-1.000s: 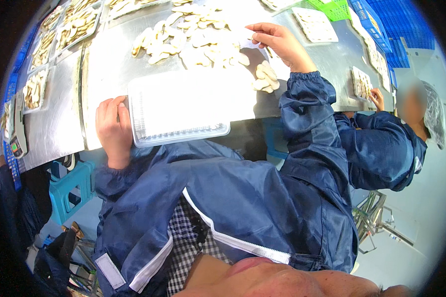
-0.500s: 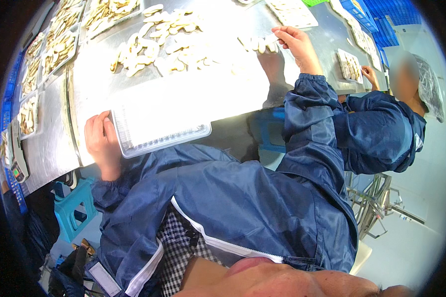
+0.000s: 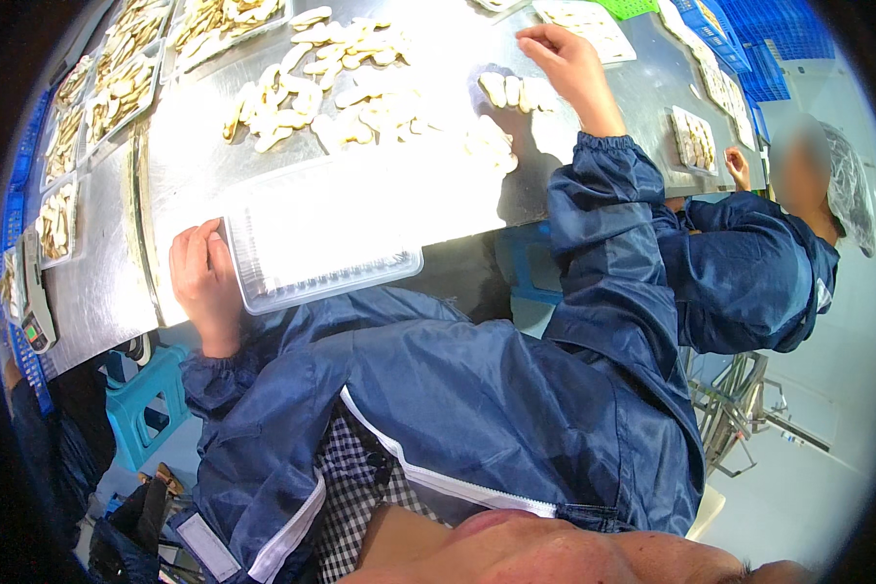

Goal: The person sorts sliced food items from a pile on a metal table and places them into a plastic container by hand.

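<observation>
My left hand [image 3: 202, 282] grips the left rim of a clear plastic tray [image 3: 336, 282] at the table's front edge. Glare washes out the tray's inside. Over the table to the right is my right hand [image 3: 566, 73], its fingers bent and thumb close to the forefinger, with nothing visible between them. Just below it lies a short row of pale slices [image 3: 513, 92], apparently mushroom. Nearer the front edge, another few slices [image 3: 492, 144] are partly lost in glare. Left of these, loose slices [image 3: 273, 107] spread over the metal table [image 3: 204, 175].
Filled trays [image 3: 122, 97] stand at the far left, beside a scale [image 3: 37, 326]. At the back right are a tray of slices [image 3: 584, 29] and blue crates [image 3: 764, 58]. A co-worker in a hair cover [image 3: 842, 185] sits on the right near another filled tray [image 3: 693, 139].
My right hand has risen off the slice row and moved slightly up and left. More of the row and the slices near the front edge show now. My left hand stays on the tray.
</observation>
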### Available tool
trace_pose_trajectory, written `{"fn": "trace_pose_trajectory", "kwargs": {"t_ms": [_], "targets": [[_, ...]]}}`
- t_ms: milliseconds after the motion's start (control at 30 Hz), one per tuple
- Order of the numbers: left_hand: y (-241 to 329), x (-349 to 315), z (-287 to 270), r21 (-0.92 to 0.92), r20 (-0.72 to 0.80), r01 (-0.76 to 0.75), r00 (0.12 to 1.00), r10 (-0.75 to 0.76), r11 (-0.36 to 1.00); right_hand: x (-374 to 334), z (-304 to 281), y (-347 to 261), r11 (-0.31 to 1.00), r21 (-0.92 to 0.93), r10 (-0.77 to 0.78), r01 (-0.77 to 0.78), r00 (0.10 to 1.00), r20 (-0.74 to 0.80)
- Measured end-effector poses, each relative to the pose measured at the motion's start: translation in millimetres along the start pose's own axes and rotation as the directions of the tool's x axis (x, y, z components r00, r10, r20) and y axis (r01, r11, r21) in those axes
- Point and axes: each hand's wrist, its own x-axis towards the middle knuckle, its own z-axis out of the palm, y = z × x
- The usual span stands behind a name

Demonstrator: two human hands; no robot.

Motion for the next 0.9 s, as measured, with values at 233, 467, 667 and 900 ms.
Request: {"fn": "trace_pose_trajectory", "kwargs": {"t_ms": [233,467,667,900], "targets": [[3,0,1,-0.017,0.006,0.021,1.0,-0.021,1.0,-6,-9,-5,0.881,-0.47,0.109,0.055,0.943,0.316],[4,-1,0,-0.02,0.018,0.03,0.999,-0.03,0.999,-24,-11,21,0.879,-0.476,0.188,-0.034,0.941,0.28],[6,2,0,-0.021,0.001,0.011,1.0,-0.011,1.0,-30,-13,25,0.844,-0.536,0.093,0.013,0.981,0.169],[2,1,3,-0.001,0.007,-0.017,1.0,0.017,1.0,-40,-14,-3,0.811,-0.584,0.094,0.016,0.983,0.157]]}}
